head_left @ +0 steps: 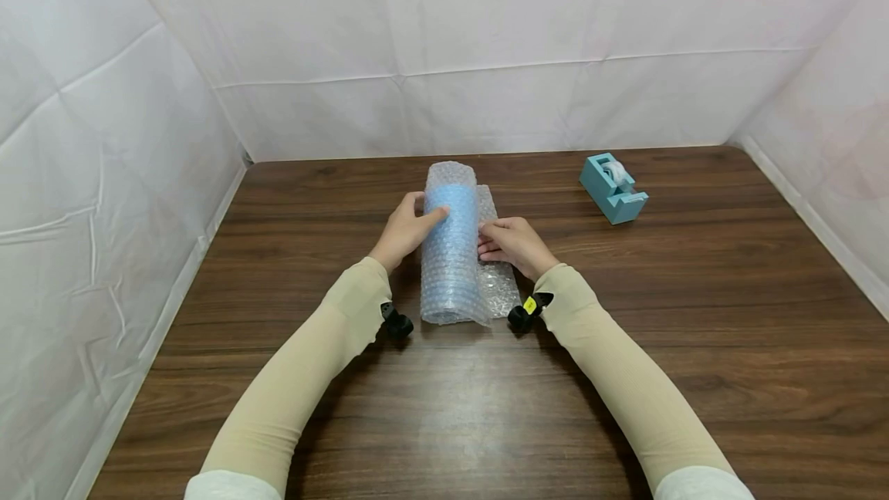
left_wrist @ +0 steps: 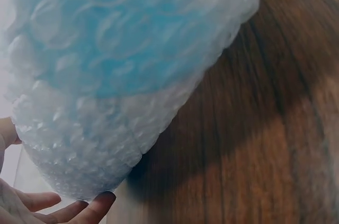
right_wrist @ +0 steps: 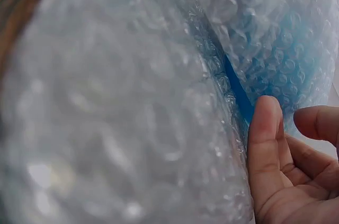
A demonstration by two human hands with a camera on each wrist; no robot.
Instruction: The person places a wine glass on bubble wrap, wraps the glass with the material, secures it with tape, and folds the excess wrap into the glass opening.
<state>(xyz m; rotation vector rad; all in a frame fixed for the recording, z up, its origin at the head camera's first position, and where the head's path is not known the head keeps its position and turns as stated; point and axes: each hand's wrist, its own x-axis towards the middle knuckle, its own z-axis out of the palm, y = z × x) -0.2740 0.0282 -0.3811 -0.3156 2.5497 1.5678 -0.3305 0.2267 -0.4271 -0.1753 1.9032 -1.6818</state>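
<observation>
A clear bubble wrap roll (head_left: 451, 276) stretches away from me on the table, with a blue thing (left_wrist: 127, 38) showing through its layers; what kind of thing it is, the wrap hides. My left hand (head_left: 405, 228) holds the roll's left side near the far end, thumb on top and fingers round the side. On the right a loose flap (head_left: 501, 290) of the wrap lies flat on the table. Between flap and roll is my right hand (head_left: 512, 244), its bent fingers (right_wrist: 265, 144) touching the flap. In the right wrist view its thumb stands apart from the fingertips.
A light blue tape dispenser (head_left: 614, 187) with a roll of clear tape (head_left: 615, 170) stands at the back right of the brown wooden table (head_left: 694, 330). White cloth walls (head_left: 486, 14) enclose the table at the back and both sides.
</observation>
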